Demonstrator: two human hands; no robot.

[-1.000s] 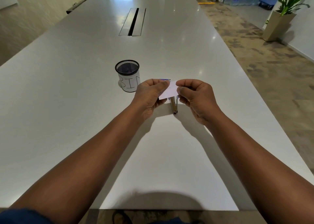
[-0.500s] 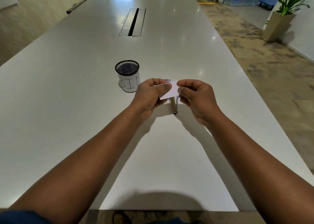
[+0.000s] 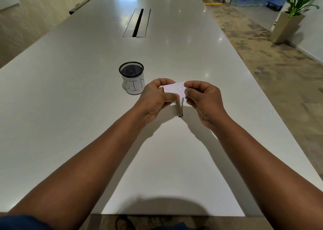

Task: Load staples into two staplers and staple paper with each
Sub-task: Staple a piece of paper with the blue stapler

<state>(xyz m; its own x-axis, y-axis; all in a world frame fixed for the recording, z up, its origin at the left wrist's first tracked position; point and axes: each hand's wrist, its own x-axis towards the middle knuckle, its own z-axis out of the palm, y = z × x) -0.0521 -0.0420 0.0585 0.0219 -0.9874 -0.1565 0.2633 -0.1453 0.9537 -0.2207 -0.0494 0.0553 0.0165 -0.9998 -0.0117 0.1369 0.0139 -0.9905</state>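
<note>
The two hands hold one small white paper (image 3: 174,89) between them, above the white table (image 3: 70,90). The left hand (image 3: 155,98) pinches the left side of the paper with the thumb in front and the other fingers curled behind it. The right hand (image 3: 203,98) pinches the right side in the same way, with the thumb on the near face. The paper is lifted from the table and its face is turned to the camera. A short dark mark is visible near the middle of the paper; it looks like a staple, but it is too small to tell for sure.

Under the paper, between the two hands, a metal stapler (image 3: 179,107) lies on the table with its long side pointing to the person. The hands and the paper hide its far end. A small blue thing shows just beside the stapler, at the right thumb, and I cannot tell what it is.

To the left of the left hand, a black mesh cup (image 3: 132,77) stands upright on the table. It has a white label with the hand-written word "BIN". The cup is near the left hand but apart from it.
</note>
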